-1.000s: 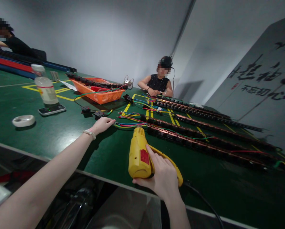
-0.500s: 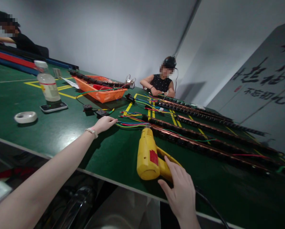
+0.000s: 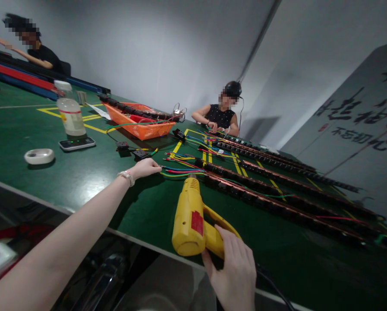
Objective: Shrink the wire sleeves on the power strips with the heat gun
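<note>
My right hand (image 3: 234,263) is wrapped round the handle of a yellow heat gun (image 3: 189,220) with a red label. The gun's metal nozzle points away from me and lies at the coloured wires (image 3: 180,172). These wires, blue, red and green-yellow, come out of the near end of a long black strip with copper bars (image 3: 245,196). At their free ends my left hand (image 3: 146,167) is closed in a pinch on a wire; its fingertips partly hide the end. Just beyond that hand lies a black socket block (image 3: 140,154).
More strips (image 3: 277,177) lie side by side to the right. An orange basket (image 3: 141,129) holds another strip. A bottle (image 3: 70,114), a phone-like device (image 3: 77,144) and a white oval case (image 3: 39,156) stand left. Two co-workers sit beyond; one person's hands (image 3: 217,128) are at the far strips.
The heat gun and my right hand have moved left, bringing the nozzle further along the wires toward my left hand. My left hand stays at the wire ends. The view has shifted slightly.
</note>
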Motion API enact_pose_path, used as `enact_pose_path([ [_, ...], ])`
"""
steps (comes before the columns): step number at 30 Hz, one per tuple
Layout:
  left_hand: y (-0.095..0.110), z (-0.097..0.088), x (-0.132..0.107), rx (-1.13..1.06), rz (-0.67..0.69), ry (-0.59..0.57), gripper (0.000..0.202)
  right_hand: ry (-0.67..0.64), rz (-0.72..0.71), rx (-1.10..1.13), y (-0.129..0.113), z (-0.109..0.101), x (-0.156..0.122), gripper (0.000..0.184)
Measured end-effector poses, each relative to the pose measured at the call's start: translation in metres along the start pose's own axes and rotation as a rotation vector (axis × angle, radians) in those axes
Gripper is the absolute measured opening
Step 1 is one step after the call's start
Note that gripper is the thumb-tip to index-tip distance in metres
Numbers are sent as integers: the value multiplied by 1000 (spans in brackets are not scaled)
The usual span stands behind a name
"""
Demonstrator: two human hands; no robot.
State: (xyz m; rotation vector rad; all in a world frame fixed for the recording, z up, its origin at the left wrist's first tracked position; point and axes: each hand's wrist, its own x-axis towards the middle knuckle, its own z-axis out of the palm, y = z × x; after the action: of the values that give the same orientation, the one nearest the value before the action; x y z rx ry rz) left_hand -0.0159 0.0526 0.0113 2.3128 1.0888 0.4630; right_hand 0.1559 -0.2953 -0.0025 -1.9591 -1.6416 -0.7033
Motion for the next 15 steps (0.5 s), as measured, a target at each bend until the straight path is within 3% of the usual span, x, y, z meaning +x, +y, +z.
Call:
enact_pose_path([
  [6,-1,-2,0,-24,44,-38,43,-37,-50,127,-35,1,4,48],
  [11,0,1,-2,65,76,58,47,-59,-72,222,-57,6,8,47],
  [15,-1,4,-3,109,85,92,52,-75,-75,260,-59,7,12,47],
])
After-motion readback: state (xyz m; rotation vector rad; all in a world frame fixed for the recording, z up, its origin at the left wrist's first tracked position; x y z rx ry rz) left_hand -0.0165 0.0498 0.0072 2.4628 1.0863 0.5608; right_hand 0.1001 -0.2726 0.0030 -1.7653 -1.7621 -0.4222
